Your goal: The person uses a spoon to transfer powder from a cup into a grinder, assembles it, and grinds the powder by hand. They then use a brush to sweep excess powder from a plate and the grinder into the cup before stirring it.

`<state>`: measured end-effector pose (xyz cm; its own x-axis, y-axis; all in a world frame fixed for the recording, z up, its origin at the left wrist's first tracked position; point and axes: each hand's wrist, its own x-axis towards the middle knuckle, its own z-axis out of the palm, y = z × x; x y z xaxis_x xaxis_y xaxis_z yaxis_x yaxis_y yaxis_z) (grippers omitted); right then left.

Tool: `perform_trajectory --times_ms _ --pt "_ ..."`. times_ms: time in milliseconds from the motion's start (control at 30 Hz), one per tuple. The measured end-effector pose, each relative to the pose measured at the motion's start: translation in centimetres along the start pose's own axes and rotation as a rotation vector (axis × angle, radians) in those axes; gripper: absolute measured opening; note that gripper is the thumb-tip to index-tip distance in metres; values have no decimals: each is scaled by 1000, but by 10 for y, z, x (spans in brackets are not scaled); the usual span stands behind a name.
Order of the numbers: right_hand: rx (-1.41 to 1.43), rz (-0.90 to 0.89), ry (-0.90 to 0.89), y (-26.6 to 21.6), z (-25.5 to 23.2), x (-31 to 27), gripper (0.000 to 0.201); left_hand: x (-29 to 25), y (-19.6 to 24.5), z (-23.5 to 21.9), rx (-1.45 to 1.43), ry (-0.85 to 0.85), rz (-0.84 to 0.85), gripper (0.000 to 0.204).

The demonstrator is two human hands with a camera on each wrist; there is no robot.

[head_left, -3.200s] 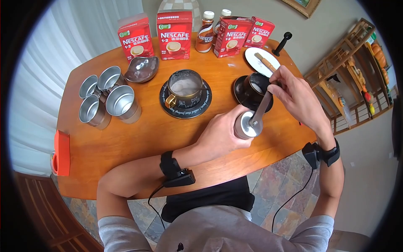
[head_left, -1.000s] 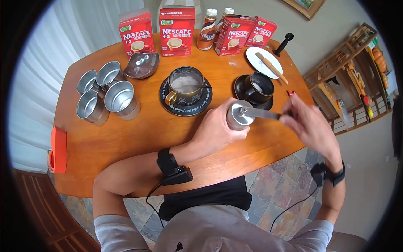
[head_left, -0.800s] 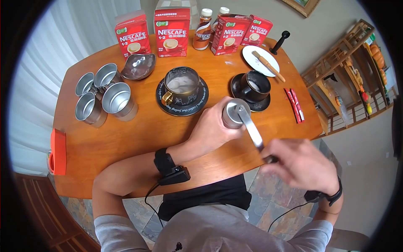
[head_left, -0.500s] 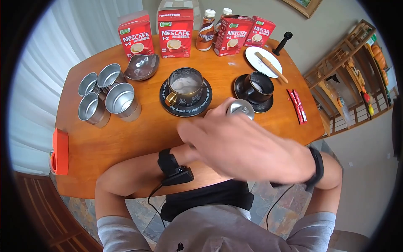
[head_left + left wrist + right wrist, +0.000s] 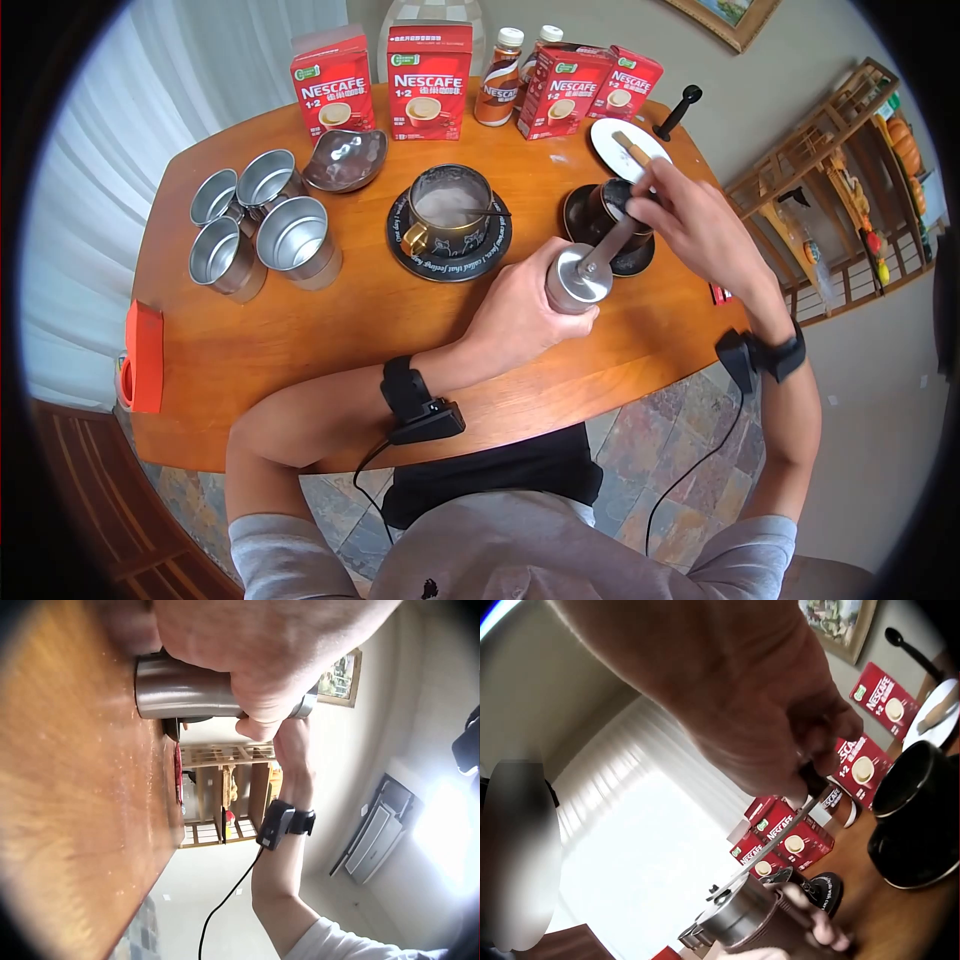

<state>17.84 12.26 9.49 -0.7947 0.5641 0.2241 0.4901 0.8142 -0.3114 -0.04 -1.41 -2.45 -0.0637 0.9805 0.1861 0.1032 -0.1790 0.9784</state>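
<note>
My left hand [image 5: 520, 310] is wrapped around the upper body of a silver hand coffee grinder [image 5: 578, 285]. In the left wrist view the grinder's steel barrel [image 5: 187, 688] stands upright, its base down at the wooden tabletop [image 5: 82, 795]. My right hand [image 5: 705, 230] grips the dark knob [image 5: 814, 780] at the end of the crank arm [image 5: 612, 243], which points away to the far right. Behind that hand, a black cup [image 5: 596, 208] on a black saucer is partly covered. Left of it, a black cup with a gold handle [image 5: 468, 232] holds whitish contents and a spoon.
Several steel mugs [image 5: 293, 240] and a dark bowl [image 5: 345, 160] stand at left. Red Nescafe boxes [image 5: 430, 85] and bottles [image 5: 498, 85] line the back. A white plate [image 5: 605, 140] with a brush and a black scoop [image 5: 680, 110] lie far right. An orange object [image 5: 146, 355] sits at the left edge.
My right hand has swung the crank round, from the right, toward me, across my left forearm, and back to the far right. My left hand keeps holding the grinder in place.
</note>
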Motion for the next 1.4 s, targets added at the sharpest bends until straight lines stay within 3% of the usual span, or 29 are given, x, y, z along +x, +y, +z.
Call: perform_trajectory --times_ms 233,333,367,533,700,833,967,1033,1100,1200,1300,1400 --pt "-45 225 -275 -53 -35 -83 20 -1 -1 1 -1 10 22 42" --pt "34 61 -358 -81 -34 -100 21 -1 -1 1 15 13 39 41" --pt "85 -90 -373 -85 -28 -101 25 -1 -1 2 26 13 46 40" --pt "87 -402 -364 -125 1 -66 24 0 -7 3 -94 36 8 39" --pt "130 -463 -269 -137 42 -9 24 -7 -9 -11 -377 -88 287 44" --pt "153 -516 -145 -125 53 39 23 1 -22 3 -97 21 216 48" --pt "8 -354 -81 -84 55 85 20 2 -13 2 56 94 140 50" --pt "71 -116 -222 -71 29 88 23 1 -5 -3 7 -3 33 50" --pt "62 -215 -45 -24 40 84 23 1 -1 -3 -28 -19 0 48" --pt "42 -84 -19 -8 20 54 24 2 -1 -5 30 -35 -1 47" --pt "46 109 -102 1 1 22 20 2 -2 -2 1 -18 -18 45" --pt "124 150 -35 -4 -9 -13 20 1 3 3 33 -45 40 44"
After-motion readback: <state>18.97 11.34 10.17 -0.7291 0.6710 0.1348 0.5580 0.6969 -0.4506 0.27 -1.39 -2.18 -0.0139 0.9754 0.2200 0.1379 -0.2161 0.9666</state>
